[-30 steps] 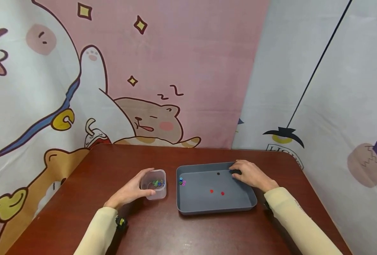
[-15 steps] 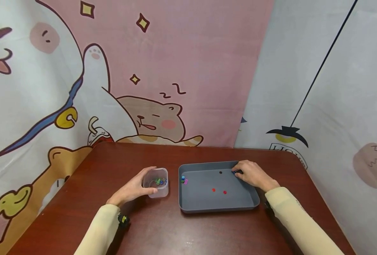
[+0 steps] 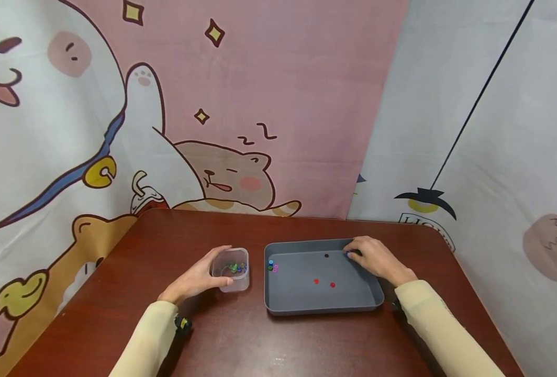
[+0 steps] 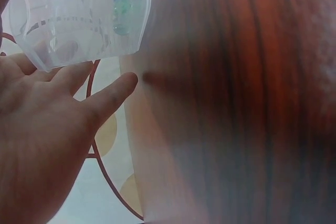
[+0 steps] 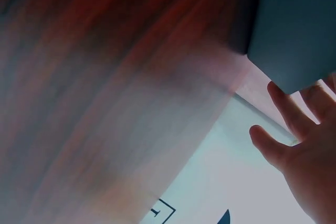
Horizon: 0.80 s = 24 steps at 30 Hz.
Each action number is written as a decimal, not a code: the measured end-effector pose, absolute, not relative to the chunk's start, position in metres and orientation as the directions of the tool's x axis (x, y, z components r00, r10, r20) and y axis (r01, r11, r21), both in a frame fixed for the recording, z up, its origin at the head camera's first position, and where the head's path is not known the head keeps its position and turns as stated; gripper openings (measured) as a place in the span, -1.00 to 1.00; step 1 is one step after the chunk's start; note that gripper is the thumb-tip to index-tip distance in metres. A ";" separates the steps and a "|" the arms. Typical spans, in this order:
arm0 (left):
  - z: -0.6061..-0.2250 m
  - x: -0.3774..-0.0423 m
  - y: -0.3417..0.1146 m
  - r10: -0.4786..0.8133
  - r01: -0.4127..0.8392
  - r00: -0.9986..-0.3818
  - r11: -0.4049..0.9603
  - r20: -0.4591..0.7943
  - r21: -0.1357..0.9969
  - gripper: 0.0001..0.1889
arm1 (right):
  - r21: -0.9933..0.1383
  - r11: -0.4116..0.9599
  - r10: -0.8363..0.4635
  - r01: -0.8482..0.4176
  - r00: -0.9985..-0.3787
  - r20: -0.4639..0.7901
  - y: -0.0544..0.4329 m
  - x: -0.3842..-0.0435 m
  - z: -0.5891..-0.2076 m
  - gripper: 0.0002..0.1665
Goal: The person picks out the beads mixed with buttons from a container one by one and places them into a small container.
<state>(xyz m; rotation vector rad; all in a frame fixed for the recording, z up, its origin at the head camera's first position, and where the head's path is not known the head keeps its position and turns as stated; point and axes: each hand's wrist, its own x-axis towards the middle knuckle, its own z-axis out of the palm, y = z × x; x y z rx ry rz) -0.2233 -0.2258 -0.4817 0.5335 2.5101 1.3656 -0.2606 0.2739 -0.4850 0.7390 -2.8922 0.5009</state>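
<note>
My left hand (image 3: 191, 280) holds a small clear plastic container (image 3: 238, 284) from its left side, thumb along the front and fingers behind. Several green and blue beads (image 3: 234, 268) lie inside it. In the left wrist view the palm (image 4: 47, 135) faces the container's clear wall (image 4: 79, 43). My right hand (image 3: 377, 260) is at the back right corner of a shallow grey tray (image 3: 297, 301), pinching a tiny blue bead (image 3: 347, 253) between thumb and fingertips. The right wrist view shows the tray's outer wall (image 5: 294, 30) hiding the fingertips.
In the tray lie two red beads (image 3: 316, 281), a dark bead (image 3: 326, 256), and a small cluster of pink beads (image 3: 275, 268) and blue beads (image 3: 271, 263) at the left wall. The brown table (image 3: 241, 340) ends at a printed cloth backdrop (image 3: 307, 131).
The right hand's fingertips have come together at the blue bead in the tray's back right corner. The left hand keeps its hold on the container. The head view shifted slightly.
</note>
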 end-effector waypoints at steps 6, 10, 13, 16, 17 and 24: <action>-0.480 -0.223 -0.226 0.420 0.193 -0.907 0.497 -0.040 0.846 -0.01 | -0.312 0.819 -0.421 -0.482 -0.874 0.244 0.273 -0.256 -0.477 -0.75; -0.480 -0.224 -0.226 0.425 0.192 -0.904 0.491 -0.042 0.850 -0.02 | -0.320 0.804 -0.414 -0.501 -0.858 0.305 0.270 -0.254 -0.468 -0.76; -0.481 -0.224 -0.226 0.423 0.195 -0.905 0.493 -0.038 0.848 -0.03 | -0.329 0.786 -0.416 -0.523 -0.842 0.344 0.265 -0.254 -0.459 -0.75; -0.482 -0.225 -0.226 0.423 0.194 -0.905 0.499 -0.041 0.845 -0.03 | -0.336 0.764 -0.424 -0.551 -0.821 0.382 0.259 -0.253 -0.448 -0.76; -0.482 -0.225 -0.226 0.424 0.197 -0.905 0.501 -0.041 0.843 -0.03 | -0.337 0.756 -0.427 -0.561 -0.813 0.396 0.256 -0.253 -0.444 -0.77; -0.483 -0.225 -0.226 0.429 0.212 -0.903 0.501 -0.027 0.839 -0.02 | -0.332 0.713 -0.457 -0.618 -0.768 0.449 0.232 -0.246 -0.419 -0.77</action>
